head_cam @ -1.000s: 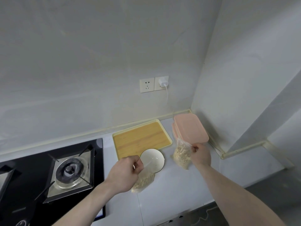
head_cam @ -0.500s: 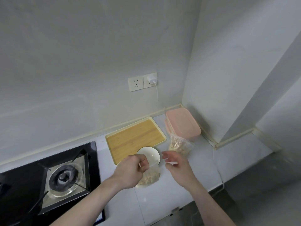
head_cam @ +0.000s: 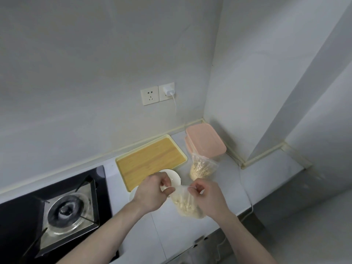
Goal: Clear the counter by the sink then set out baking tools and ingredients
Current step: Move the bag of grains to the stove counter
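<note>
Hands meet over the surface w/ a clear plastic bag of pale, crumbly grain strung between them. Left hand pinches the bag's mouth at its 9 o'clock side; right hand pinches the 3 o'clock side, both closed on the film. Bag's long axis runs from the mouth down toward the viewer, contents sagging at 6 o'clock, so neither hand is nearer. White bowl sits just beyond the left hand at 12 o'clock, partly on the wooden tray. Likely next: opening the mouth, approx. over the bowl. A second bag leans vs. the pink-lidded container at 1 o'clock.
</note>
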